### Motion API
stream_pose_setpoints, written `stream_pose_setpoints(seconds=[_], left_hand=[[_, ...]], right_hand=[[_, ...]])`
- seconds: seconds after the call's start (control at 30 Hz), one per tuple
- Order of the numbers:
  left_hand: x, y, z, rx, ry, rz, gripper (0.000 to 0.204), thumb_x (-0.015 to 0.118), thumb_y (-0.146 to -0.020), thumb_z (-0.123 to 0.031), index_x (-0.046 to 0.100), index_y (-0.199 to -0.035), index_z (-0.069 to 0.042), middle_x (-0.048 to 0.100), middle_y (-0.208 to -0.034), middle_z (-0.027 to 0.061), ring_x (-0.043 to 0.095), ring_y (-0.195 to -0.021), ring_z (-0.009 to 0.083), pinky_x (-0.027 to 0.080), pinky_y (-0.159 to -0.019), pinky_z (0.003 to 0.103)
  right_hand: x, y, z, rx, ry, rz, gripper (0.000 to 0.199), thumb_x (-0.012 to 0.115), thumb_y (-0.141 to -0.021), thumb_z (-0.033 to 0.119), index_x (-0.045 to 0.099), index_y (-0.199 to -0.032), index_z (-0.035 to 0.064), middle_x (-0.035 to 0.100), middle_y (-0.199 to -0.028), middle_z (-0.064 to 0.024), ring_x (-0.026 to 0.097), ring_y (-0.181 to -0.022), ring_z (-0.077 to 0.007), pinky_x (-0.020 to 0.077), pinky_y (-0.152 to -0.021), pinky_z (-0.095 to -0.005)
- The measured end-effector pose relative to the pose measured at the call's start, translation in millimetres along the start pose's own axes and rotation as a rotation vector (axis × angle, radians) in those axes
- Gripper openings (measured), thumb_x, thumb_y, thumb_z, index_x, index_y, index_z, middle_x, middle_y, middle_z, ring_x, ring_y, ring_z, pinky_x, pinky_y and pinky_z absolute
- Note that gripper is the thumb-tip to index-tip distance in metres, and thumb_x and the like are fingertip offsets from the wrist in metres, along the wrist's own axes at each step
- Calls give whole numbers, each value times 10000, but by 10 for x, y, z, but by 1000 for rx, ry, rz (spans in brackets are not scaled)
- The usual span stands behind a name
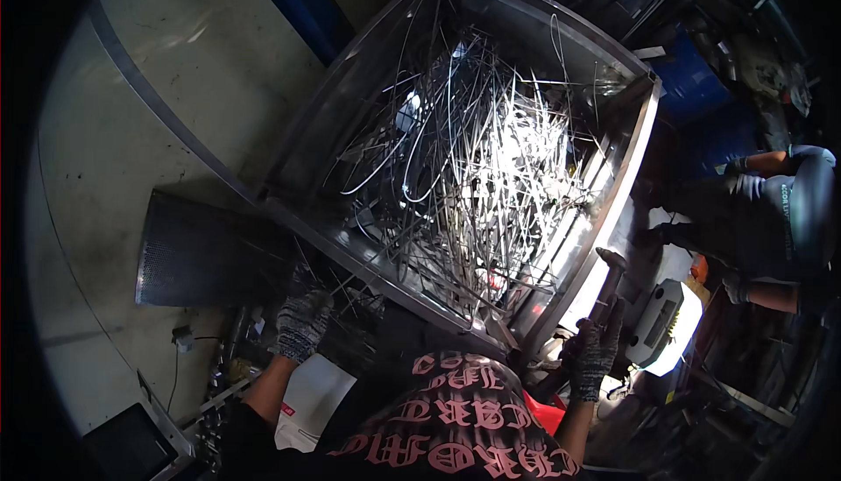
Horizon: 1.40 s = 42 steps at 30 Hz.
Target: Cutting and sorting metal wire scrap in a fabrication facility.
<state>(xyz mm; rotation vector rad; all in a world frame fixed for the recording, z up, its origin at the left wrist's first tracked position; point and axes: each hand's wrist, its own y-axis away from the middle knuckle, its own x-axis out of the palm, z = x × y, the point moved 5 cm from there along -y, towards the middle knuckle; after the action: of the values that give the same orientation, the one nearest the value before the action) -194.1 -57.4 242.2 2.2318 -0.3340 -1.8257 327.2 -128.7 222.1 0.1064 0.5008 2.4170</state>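
Observation:
My left hand (304, 325), in a grey knit glove, is at the near left corner of a large metal bin (350, 253). Its fingers are curled; thin strips lie close by, and shadow hides what they grip. A dark mesh-like basket (210, 253) lies just beyond it, to the left. Outside the bin's near right side, my right hand (593, 357), gloved too, is closed around a hammer-like tool (608, 278) with its knobbed end pointing away from me. Inside the bin is a tangled heap of thin metal strips and wires (491, 174), brightly lit on its right.
Another person (762, 218) works at the right, wearing gloves. Nearer stands a white boxy device (666, 328). Blue drums (688, 82) and metal scrap are behind the bin. A dark screen (131, 446) is at the lower left; a white box (315, 398) sits beside my left forearm.

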Motion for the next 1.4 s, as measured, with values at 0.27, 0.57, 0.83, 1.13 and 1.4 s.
stream_pose_setpoints(seconds=[0.27, 0.57, 0.83, 1.13, 1.4], left_hand=[[61, 763, 866, 9, -349, 45, 421, 585, -881, -457, 657, -1180, -170, 705, -981, 174, 685, -869, 309, 544, -748, 416], [744, -1104, 657, 1, -185, 125, 367, 530, -916, -406, 674, -1143, -155, 688, -1029, 163, 655, -964, 362, 526, -810, 483], [834, -1940, 468, -209, -114, 9, 496, 605, -824, -441, 619, -1206, -125, 663, -1159, 176, 643, -1058, 368, 519, -874, 494], [1369, -2498, -1014, -135, -260, 76, 1064, 656, -745, -644, 177, -1556, -149, 187, -1599, 179, 208, -1459, 396, 165, -1165, 594], [2027, -2868, -691, -129, -186, -33, 419, 414, -971, -256, 496, -1356, -109, 550, -1293, 209, 548, -1190, 328, 439, -981, 484]], right_hand=[[271, -21, 238, 92, 59, 41, 725, 560, -934, 45, 240, -1543, 273, 605, -831, -30, 471, -505, -56, 386, -409, -219], [214, -7, 187, 58, -30, 77, 781, 588, -923, 27, 199, -1552, 279, 607, -843, -63, 443, -469, -63, 364, -386, -226], [93, 45, 192, 81, -69, -21, 792, 606, -914, 49, 197, -1557, 265, 588, -741, -13, 409, -476, -46, 327, -393, -211], [169, -156, 171, 85, 67, -45, 764, 599, -899, 60, 244, -1548, 250, 604, -752, -28, 391, -438, -59, 320, -387, -221], [887, -510, 1492, 35, 72, 199, 741, 634, -931, 162, 233, -1551, 220, 625, -934, -69, 466, -510, -56, 369, -421, -224]])
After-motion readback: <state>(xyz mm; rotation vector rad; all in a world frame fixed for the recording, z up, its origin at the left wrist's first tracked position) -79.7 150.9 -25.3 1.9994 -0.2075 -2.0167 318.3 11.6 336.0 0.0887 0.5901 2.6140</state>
